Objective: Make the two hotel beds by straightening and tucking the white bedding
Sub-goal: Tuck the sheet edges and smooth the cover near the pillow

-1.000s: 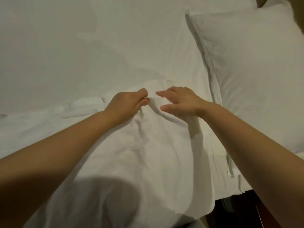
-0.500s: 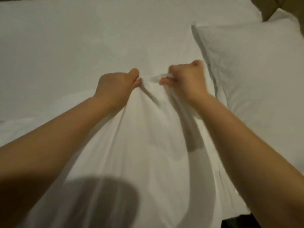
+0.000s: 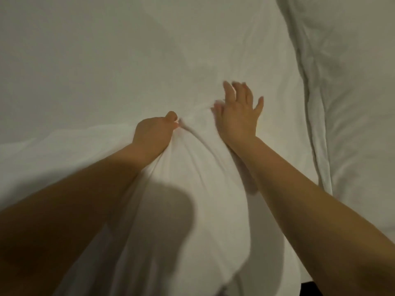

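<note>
A white top sheet [image 3: 192, 199] lies bunched over the flat white bed sheet [image 3: 106, 71]. My left hand [image 3: 155, 133] pinches a fold at the sheet's upper edge between thumb and curled fingers, and creases run back from the pinch toward me. My right hand [image 3: 238, 112] is spread, fingers straight, on the bedding just right of that fold. It is blurred. A white pillow [image 3: 352, 92] lies to the right of both hands.
The pillow's flanged edge [image 3: 316, 135] runs down beside my right forearm. A dark gap past the bed's edge [image 3: 333, 289] shows at the bottom right. Flat sheet stretches to the left and ahead.
Half a second ago both hands gripped the lifted sheet edge. Now my right hand has let go and spread flat, and the sheet edge is down on the bed, farther forward.
</note>
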The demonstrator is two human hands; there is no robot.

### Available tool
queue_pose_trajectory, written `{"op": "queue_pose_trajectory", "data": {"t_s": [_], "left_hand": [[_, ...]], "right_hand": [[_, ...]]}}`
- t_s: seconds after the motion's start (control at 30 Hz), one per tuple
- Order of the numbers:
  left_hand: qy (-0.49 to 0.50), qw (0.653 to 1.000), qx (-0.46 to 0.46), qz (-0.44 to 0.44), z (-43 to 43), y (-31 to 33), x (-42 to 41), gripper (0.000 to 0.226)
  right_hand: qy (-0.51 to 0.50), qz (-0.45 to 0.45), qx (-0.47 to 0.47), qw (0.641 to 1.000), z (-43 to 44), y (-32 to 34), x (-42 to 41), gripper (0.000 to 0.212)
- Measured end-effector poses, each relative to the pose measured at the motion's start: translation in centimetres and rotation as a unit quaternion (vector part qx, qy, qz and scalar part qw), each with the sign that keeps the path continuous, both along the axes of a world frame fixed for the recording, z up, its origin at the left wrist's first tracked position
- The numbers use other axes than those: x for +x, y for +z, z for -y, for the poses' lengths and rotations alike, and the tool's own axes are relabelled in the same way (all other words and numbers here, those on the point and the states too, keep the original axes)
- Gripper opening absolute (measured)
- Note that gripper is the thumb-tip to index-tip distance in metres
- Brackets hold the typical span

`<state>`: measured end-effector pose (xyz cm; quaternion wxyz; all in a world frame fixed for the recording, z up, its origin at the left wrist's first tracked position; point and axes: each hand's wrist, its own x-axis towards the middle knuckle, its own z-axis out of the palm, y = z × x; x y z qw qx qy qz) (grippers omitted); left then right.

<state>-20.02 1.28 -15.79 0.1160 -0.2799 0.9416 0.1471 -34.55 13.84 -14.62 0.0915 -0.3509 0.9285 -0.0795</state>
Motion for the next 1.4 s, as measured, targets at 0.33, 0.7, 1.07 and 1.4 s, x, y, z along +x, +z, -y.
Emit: {"op": "queue_pose_trajectory", "data": {"t_s": [0.33,0.7,1.07,1.4], "left_hand": [[0.067,0.994,-0.070,0.042,-3.1,2.1,-1.6,0.032],[-0.045,0.999,-0.030,0.000,-10.9,0.4,4.2,0.058],[-0.068,0.991,-0.101,0.061,-11.1,2.5,1.0,0.056],[-0.395,0.914,-0.077,0.052,-27.0,2.3,5.4,0.056]], "right_hand": [[0.042,0.115,0.070,0.990,0.2,-3.7,4.3,0.050],[0.006,0.188,-0.097,0.977,-5.7,4.1,8.5,0.050],[-0.241,0.152,-0.017,0.958,-18.6,0.0,14.6,0.058],[-0.410,0.249,-0.154,0.864,-32.6,-2.0,22.5,0.067]]}}
